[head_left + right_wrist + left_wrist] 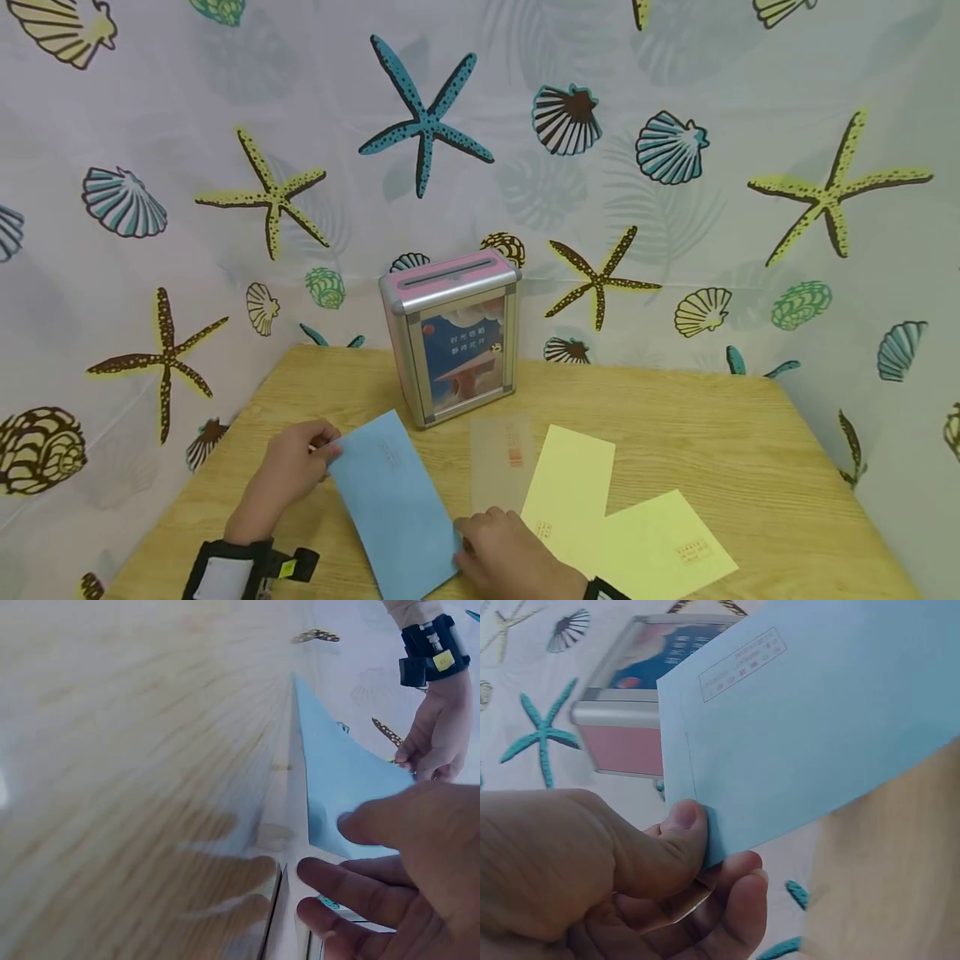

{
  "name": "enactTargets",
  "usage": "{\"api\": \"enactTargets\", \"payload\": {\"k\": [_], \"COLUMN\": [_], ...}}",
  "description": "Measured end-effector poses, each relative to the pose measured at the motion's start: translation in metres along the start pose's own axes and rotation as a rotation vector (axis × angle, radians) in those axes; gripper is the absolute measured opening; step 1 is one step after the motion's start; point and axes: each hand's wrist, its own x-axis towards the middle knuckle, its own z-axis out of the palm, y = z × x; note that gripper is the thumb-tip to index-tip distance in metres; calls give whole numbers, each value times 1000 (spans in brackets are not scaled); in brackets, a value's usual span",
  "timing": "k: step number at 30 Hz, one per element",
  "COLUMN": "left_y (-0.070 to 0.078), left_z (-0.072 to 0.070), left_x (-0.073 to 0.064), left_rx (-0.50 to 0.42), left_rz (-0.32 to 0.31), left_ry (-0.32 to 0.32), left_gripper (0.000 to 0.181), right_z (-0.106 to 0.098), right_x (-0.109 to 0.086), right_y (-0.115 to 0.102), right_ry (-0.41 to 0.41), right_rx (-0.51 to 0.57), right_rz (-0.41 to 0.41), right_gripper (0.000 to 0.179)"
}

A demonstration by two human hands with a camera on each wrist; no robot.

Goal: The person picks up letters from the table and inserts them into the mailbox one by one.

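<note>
A light blue envelope (393,500) with a small red printed box slants across the table's front left. My left hand (298,458) pinches its upper left corner; in the left wrist view the thumb (684,817) lies on the paper's face, fingers behind. At the envelope's lower right edge is my right hand (510,554). In the right wrist view its thumb (367,823) lies over the blue paper and the index finger meets the edge, while the other fingers are spread apart from it. Part of this grip is hidden.
Behind the envelope stands a pink and silver slotted box (453,333) with a picture front. A tan envelope (495,467) lies before it. To its right are two pale yellow envelopes, one upright (573,475), one slanted (667,542). A patterned cloth (480,183) hangs behind the wooden table (675,417).
</note>
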Motion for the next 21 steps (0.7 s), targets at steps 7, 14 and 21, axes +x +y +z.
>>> {"api": "enactTargets", "payload": {"k": [7, 14, 21], "left_y": [27, 51, 65], "left_z": [-24, -31, -29], "left_x": [-5, -2, 3], "left_rx": [-47, -198, -309], "left_rz": [33, 49, 130], "left_ry": [19, 92, 73], "left_gripper": [9, 30, 32], "right_z": [-9, -21, -36], "right_x": [4, 4, 5], "right_y": [0, 1, 7], "right_ry": [12, 136, 278], "right_rx": [422, 509, 497], "right_rz": [152, 139, 92], "right_gripper": [11, 9, 11]}}
